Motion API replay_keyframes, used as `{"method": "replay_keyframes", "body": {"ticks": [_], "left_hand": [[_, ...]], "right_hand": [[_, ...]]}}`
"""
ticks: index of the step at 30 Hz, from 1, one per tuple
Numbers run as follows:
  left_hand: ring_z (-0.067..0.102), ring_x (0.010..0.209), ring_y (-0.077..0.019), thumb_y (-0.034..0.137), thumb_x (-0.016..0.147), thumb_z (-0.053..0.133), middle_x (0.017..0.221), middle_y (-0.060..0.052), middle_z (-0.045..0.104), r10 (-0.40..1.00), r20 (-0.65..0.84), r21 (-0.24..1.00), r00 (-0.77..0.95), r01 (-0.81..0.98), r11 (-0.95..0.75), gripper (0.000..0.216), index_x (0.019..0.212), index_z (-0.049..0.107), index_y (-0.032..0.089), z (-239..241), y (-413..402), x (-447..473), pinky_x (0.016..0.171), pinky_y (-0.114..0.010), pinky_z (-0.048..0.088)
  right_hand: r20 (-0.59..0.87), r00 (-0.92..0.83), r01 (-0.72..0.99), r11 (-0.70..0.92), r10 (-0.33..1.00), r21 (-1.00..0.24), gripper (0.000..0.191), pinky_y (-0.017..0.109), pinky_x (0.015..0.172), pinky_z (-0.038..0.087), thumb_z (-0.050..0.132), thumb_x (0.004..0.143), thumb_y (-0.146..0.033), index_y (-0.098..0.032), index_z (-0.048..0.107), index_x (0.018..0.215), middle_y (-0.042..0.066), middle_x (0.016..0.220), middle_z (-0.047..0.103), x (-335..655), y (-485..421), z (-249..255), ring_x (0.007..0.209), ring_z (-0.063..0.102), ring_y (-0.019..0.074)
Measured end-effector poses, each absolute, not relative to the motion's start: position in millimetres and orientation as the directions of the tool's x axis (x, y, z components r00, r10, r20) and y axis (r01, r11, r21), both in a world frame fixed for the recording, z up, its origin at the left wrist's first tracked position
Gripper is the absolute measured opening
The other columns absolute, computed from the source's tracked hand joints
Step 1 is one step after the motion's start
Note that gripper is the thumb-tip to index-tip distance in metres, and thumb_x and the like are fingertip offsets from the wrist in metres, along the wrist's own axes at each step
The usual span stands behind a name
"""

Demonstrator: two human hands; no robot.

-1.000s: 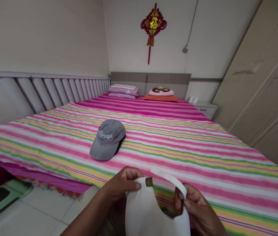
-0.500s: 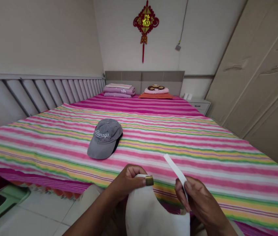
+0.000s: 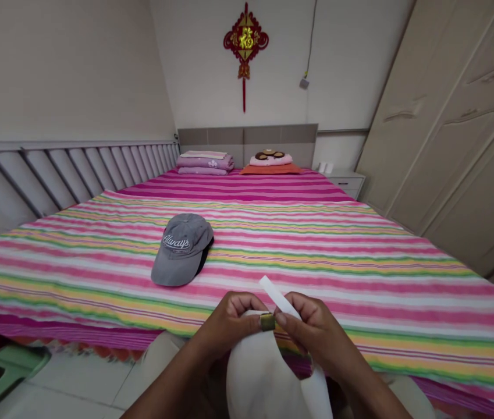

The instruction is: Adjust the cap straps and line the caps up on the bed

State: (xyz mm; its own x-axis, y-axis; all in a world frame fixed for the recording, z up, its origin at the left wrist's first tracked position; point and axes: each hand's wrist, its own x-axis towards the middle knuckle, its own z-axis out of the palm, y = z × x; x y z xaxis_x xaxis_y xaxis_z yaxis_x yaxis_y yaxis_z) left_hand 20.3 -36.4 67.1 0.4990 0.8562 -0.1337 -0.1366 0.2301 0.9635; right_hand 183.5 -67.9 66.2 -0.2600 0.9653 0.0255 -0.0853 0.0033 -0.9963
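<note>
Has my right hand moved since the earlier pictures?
Yes: judged against the gray fabric baseball cap, your right hand has moved left, closer to the left hand.

the room is a bit dim, with soft, dull light; where it comes from is hard to tell. the left wall looks gray. the gold on the red knot shines, and the clasp has a small shine too. the strap looks bright, but the white cap is grayer. it is dark under the left hand. the closet leans and stretches near the edge. far pillows look a little fuzzy.
</note>
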Motion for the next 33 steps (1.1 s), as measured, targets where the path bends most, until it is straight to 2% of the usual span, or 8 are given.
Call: {"method": "replay_keyframes", "body": {"ticks": [4, 7, 10, 15, 20, 24, 27, 33], "left_hand": [[0.045, 0.047, -0.0056, 0.031, 0.053, 0.074, 0.055, 0.001, 0.057, 0.895, -0.072, 0.979, 0.439, -0.141, 0.148, 0.027, 0.065, 0.058, 0.012, 63.6, -37.6, 27.0, 0.047, -0.018, 0.035], [0.049, 0.055, -0.008, 0.028, 0.056, 0.073, 0.062, 0.0, 0.057, 0.92, 0.049, 0.986, 0.389, -0.165, 0.018, 0.025, 0.068, 0.056, 0.014, 56.8, -36.8, 28.4, 0.053, -0.019, 0.037], [0.051, 0.063, -0.0108, 0.026, 0.06, 0.069, 0.071, -0.003, 0.059, 0.881, 0.155, 0.983, 0.447, -0.156, -0.093, 0.022, 0.076, 0.058, 0.014, 47.5, -34.8, 25.2, 0.058, -0.021, 0.038], [0.052, 0.067, -0.0133, 0.022, 0.057, 0.072, 0.072, -0.003, 0.061, 0.902, 0.176, 0.984, 0.395, -0.092, -0.152, 0.025, 0.078, 0.061, 0.015, 39.7, -35.2, 23.2, 0.064, -0.024, 0.039], [0.054, 0.062, -0.0106, 0.023, 0.058, 0.072, 0.07, -0.003, 0.064, 0.916, 0.055, 0.922, 0.397, -0.373, 0.106, 0.022, 0.075, 0.061, 0.015, 41.4, -38.4, 28.8, 0.059, -0.021, 0.039], [0.054, 0.059, -0.0093, 0.027, 0.059, 0.071, 0.067, -0.003, 0.063, 0.901, 0.008, 0.796, 0.434, -0.548, 0.257, 0.024, 0.075, 0.059, 0.014, 37.2, -34.5, 28.7, 0.053, -0.018, 0.038], [0.056, 0.061, -0.0103, 0.027, 0.058, 0.072, 0.063, -0.003, 0.063, 0.902, -0.002, 0.745, 0.432, -0.601, 0.29, 0.027, 0.076, 0.059, 0.014, 30.1, -30.0, 28.2, 0.054, -0.017, 0.039], [0.059, 0.057, -0.0104, 0.027, 0.055, 0.075, 0.062, -0.003, 0.063, 0.914, -0.07, 0.728, 0.399, -0.606, 0.32, 0.03, 0.076, 0.058, 0.014, 24.1, -27.8, 29.7, 0.05, -0.015, 0.04]], "right_hand": [[-0.023, -0.268, -0.132, -0.061, 0.963, -0.989, 0.031, 0.018, 0.034, 0.016, 0.061, 0.069, -0.043, -0.015, 0.048, 0.066, -0.008, 0.043, 0.039, 178.4, -64.4, 59.9, 0.035, 0.026, 0.003], [-0.036, -0.262, -0.179, -0.085, 0.964, -0.98, 0.029, 0.019, 0.033, 0.012, 0.061, 0.07, -0.04, -0.015, 0.048, 0.065, -0.009, 0.038, 0.037, 176.9, -63.2, 57.5, 0.033, 0.021, 0.0026], [-0.025, -0.258, -0.255, -0.093, 0.966, -0.963, 0.026, 0.02, 0.034, 0.011, 0.06, 0.071, -0.038, -0.015, 0.049, 0.065, -0.01, 0.034, 0.035, 176.4, -62.6, 56.1, 0.031, 0.019, 0.0027], [-0.021, -0.258, -0.301, -0.101, 0.966, -0.948, 0.026, 0.021, 0.036, 0.011, 0.06, 0.071, -0.038, -0.015, 0.05, 0.067, -0.01, 0.033, 0.037, 175.9, -61.5, 53.6, 0.031, 0.02, 0.0032], [-0.02, -0.206, -0.306, -0.084, 0.978, -0.948, 0.032, 0.02, 0.034, 0.008, 0.051, 0.078, -0.043, -0.016, 0.049, 0.062, -0.008, 0.034, 0.04, 176.4, -61.8, 54.5, 0.029, 0.019, 0.0027], [-0.073, -0.143, -0.348, -0.119, 0.987, -0.93, 0.028, 0.018, 0.034, 0.014, 0.057, 0.072, -0.037, -0.015, 0.049, 0.057, -0.005, 0.038, 0.046, 179.6, -62.4, 57.2, 0.03, 0.028, 0.0029], [-0.105, -0.122, -0.351, -0.142, 0.987, -0.926, 0.026, 0.018, 0.035, 0.018, 0.06, 0.067, -0.034, -0.015, 0.049, 0.053, -0.004, 0.039, 0.048, 181.9, -62.9, 58.6, 0.031, 0.034, 0.0035], [-0.106, -0.111, -0.329, -0.138, 0.988, -0.934, 0.025, 0.019, 0.036, 0.017, 0.058, 0.066, -0.031, -0.016, 0.048, 0.049, -0.004, 0.037, 0.046, 180.3, -63.4, 58.2, 0.031, 0.031, 0.0041]]}}
